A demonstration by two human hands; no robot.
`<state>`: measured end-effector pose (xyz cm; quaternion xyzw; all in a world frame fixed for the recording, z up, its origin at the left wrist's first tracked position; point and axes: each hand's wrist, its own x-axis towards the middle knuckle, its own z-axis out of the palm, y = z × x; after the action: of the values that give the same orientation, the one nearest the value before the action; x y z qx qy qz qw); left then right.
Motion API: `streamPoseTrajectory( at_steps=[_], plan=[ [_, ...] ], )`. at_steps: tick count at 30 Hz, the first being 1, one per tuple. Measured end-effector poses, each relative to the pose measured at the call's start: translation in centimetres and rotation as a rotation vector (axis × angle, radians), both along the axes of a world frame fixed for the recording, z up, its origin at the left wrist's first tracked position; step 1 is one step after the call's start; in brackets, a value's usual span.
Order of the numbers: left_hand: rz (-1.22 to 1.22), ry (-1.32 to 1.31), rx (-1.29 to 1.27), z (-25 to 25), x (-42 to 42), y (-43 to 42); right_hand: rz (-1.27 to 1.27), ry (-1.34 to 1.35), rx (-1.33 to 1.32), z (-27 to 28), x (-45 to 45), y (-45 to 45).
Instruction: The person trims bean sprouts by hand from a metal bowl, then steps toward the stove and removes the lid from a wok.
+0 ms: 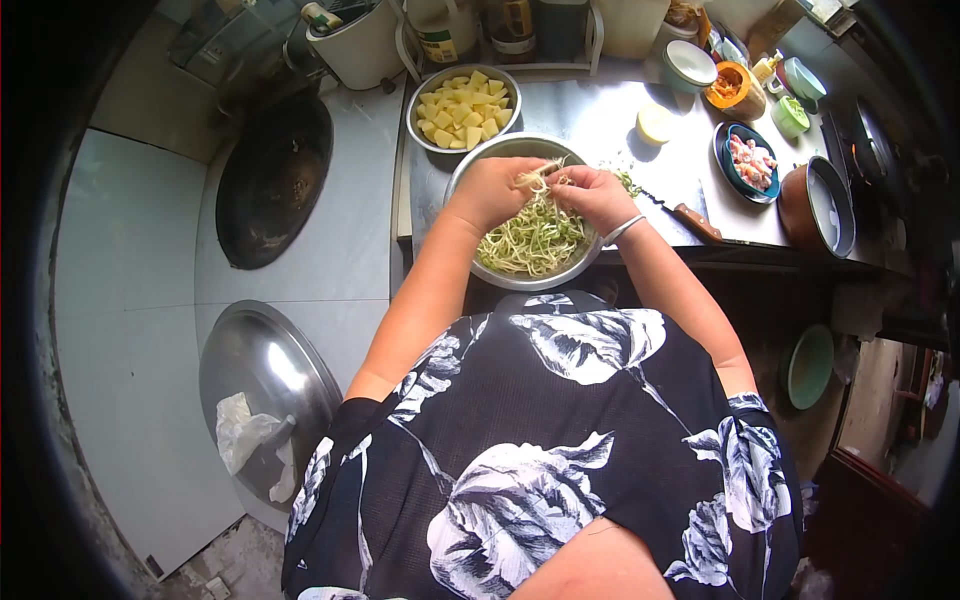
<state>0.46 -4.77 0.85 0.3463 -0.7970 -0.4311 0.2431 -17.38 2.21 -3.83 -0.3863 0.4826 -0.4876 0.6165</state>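
Observation:
Over a metal bowl (462, 262) at the counter's front edge, both hands are raised close together. Green and white sprouts (535, 240) fill much of the bowl. My left hand (497, 190) is closed on a small bunch of pale sprouts (540, 178). Just to its right, my right hand (592, 194), with a bracelet at the wrist, pinches the other side of the same bunch. Touching the bowl's back left side is a smaller metal bowl (412, 118) of cut yellow chunks.
A knife (697, 222) lies right of the bowl, near a yellow round piece (655, 123). Farther right are a dish of meat (752, 163), a brown pot (800, 205) and a cut pumpkin (732, 86). A wok (270, 190) and a large metal lid (262, 350) are left.

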Motion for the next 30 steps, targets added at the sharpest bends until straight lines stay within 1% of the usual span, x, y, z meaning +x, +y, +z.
streamPoseTrajectory(
  at_steps=[1,3,5,7,8,12,15,17,18,20,21,23,24,26,27,29,30],
  plan=[
    [-0.049,-0.098,0.019,0.0,-0.2,0.1,0.000,0.001,-0.001,0.4,0.1,0.1],
    [-0.017,-0.093,0.025,-0.1,-0.5,0.1,-0.003,0.031,0.019,0.9,0.3,0.3],
    [0.001,-0.189,-0.068,-0.4,-0.4,-0.5,0.008,0.032,0.037,0.0,0.0,0.2],
    [0.026,-0.160,-0.083,-1.1,-0.1,-1.0,-0.028,-0.148,0.080,-0.1,0.0,0.1],
    [0.051,-0.132,-0.099,-1.4,0.1,-1.2,-0.037,-0.197,0.095,0.0,-0.1,0.2],
    [0.054,-0.067,-0.016,-0.7,0.1,-0.9,-0.028,-0.258,0.050,-0.5,-0.5,0.1],
    [0.058,-0.025,-0.004,-1.1,0.2,-1.1,-0.052,-0.204,0.051,-0.8,-0.5,-0.1],
    [0.125,0.014,-0.120,-2.0,0.6,-1.6,-0.110,-0.183,0.053,-0.8,-0.4,-0.1],
    [0.125,0.014,-0.120,-1.8,0.7,-1.7,-0.110,-0.183,0.053,-1.1,-0.5,-0.2],
    [0.212,0.007,-0.204,-1.0,0.9,-1.7,-0.128,-0.126,0.072,-2.2,-0.9,-0.3],
    [0.214,0.007,-0.204,-0.7,0.8,-1.7,-0.126,-0.126,0.073,-2.4,-1.0,-0.4],
    [0.263,0.073,-0.221,-0.1,0.7,-1.5,-0.042,-0.084,0.098,-2.8,-1.1,-0.5],
    [0.264,0.073,-0.221,-0.2,0.6,-1.5,-0.041,-0.084,0.098,-2.2,-0.8,-0.4],
    [0.294,0.153,-0.298,-0.3,0.2,-1.5,0.028,0.232,0.156,-0.9,-0.2,-0.2],
    [0.295,0.154,-0.298,-0.3,0.1,-1.6,0.028,0.233,0.156,-0.8,-0.2,-0.3],
    [0.226,0.206,-0.355,-0.4,0.0,-1.5,0.110,0.213,0.202,-1.0,-0.1,-0.5],
    [0.227,0.205,-0.353,-0.4,0.0,-1.3,0.046,0.075,0.165,-1.2,0.3,-0.6]
  ],
)
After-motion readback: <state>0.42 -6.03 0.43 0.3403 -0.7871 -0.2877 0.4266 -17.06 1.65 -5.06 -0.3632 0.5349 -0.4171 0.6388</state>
